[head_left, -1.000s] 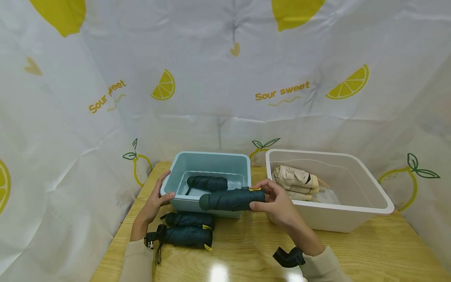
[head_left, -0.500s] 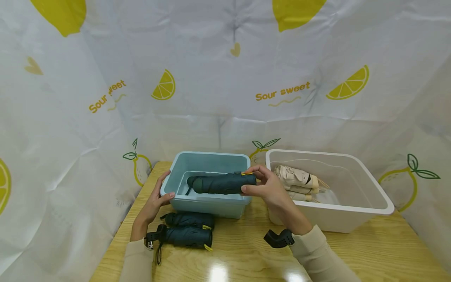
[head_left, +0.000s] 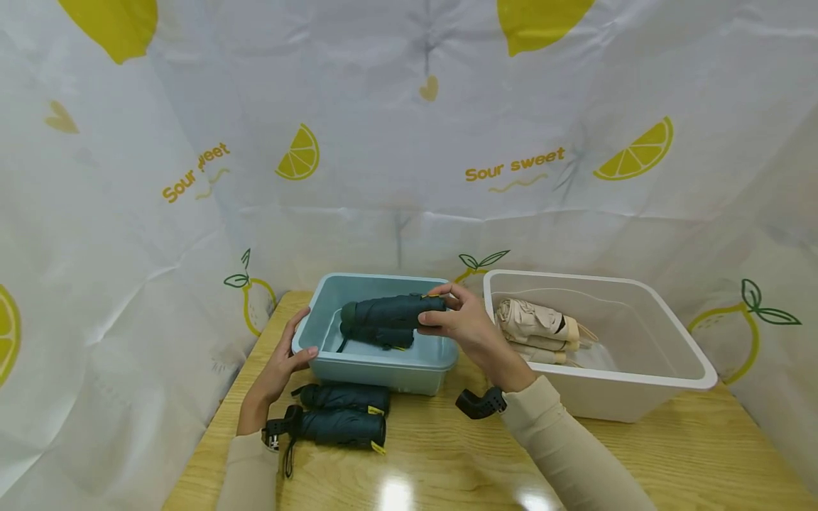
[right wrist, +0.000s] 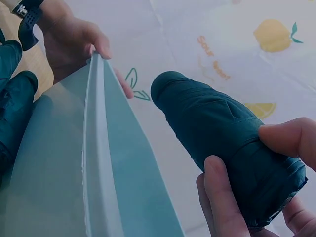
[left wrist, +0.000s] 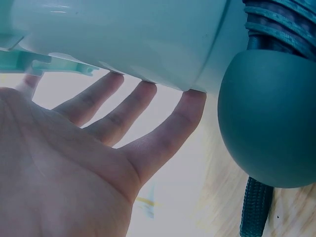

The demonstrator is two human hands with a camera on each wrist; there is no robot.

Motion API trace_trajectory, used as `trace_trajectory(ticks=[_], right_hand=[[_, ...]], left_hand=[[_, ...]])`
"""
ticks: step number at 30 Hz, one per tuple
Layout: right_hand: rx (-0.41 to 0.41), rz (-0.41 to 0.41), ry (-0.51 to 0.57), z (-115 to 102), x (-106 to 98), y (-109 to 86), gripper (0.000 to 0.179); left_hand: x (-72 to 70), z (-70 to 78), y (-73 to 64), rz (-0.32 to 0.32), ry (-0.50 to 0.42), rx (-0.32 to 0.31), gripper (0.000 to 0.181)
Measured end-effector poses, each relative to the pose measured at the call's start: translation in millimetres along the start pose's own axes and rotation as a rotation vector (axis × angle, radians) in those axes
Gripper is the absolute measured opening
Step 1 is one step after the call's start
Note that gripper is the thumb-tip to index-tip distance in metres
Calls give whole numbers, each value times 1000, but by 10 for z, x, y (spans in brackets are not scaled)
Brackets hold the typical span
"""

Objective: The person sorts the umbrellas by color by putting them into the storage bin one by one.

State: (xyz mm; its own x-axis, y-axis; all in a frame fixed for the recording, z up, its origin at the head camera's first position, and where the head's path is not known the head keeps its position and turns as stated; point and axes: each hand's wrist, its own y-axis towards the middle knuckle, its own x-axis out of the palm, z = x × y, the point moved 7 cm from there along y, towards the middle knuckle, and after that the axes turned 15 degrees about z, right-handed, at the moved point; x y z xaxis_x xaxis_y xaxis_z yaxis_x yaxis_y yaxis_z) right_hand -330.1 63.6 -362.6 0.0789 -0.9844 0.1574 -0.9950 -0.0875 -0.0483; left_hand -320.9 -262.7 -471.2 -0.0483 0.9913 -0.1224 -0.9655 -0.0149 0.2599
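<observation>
In the head view, my right hand (head_left: 463, 323) pinches one end of a folded dark green umbrella (head_left: 390, 312), held nearly level over the light blue bin (head_left: 383, 362). The right wrist view shows the thumb on one side of this umbrella (right wrist: 212, 128) and the fingers on the other. Below it, inside the bin, lies another dark folded umbrella (head_left: 383, 336), partly covered. My left hand (head_left: 281, 365) holds the bin's left front corner, thumb at the rim. Fingertips (left wrist: 195, 98) press the bin's outer wall in the left wrist view.
Two more dark folded umbrellas, a rear one (head_left: 345, 397) and a front one (head_left: 341, 429), lie on the wooden table (head_left: 447, 461) before the blue bin. A larger white bin (head_left: 607, 394) at the right holds several beige folded umbrellas (head_left: 533, 323). A lemon-print curtain (head_left: 396, 234) hangs behind.
My right hand has carried the umbrella from in front of the blue bin up, back and left, over its inside. The left hand stays at the bin's corner.
</observation>
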Motion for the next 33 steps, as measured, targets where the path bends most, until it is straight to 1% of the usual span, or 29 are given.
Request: trace_trajectory(ticks=[6, 11, 15, 20, 26, 29, 33], right_hand=[[57, 26, 15, 115, 106, 161, 39], [92, 60, 10, 227, 181, 300, 48], [127, 83, 11, 322, 243, 388, 44], [156, 115, 18, 389, 333, 461, 42], [164, 145, 19, 441, 451, 529, 39], [168, 145, -8, 469, 506, 548, 38], [184, 138, -52, 502, 562, 580, 43]], left_hand=[[-7, -5, 6, -1, 8, -4, 78], [-15, -5, 14, 4, 7, -5, 78], [-9, -8, 7, -4, 4, -6, 78], [-6, -14, 10, -4, 2, -4, 78], [-10, -7, 22, 3, 6, 0, 77], [-9, -9, 21, 4, 9, -2, 77], [-6, -11, 15, 3, 14, -3, 77]])
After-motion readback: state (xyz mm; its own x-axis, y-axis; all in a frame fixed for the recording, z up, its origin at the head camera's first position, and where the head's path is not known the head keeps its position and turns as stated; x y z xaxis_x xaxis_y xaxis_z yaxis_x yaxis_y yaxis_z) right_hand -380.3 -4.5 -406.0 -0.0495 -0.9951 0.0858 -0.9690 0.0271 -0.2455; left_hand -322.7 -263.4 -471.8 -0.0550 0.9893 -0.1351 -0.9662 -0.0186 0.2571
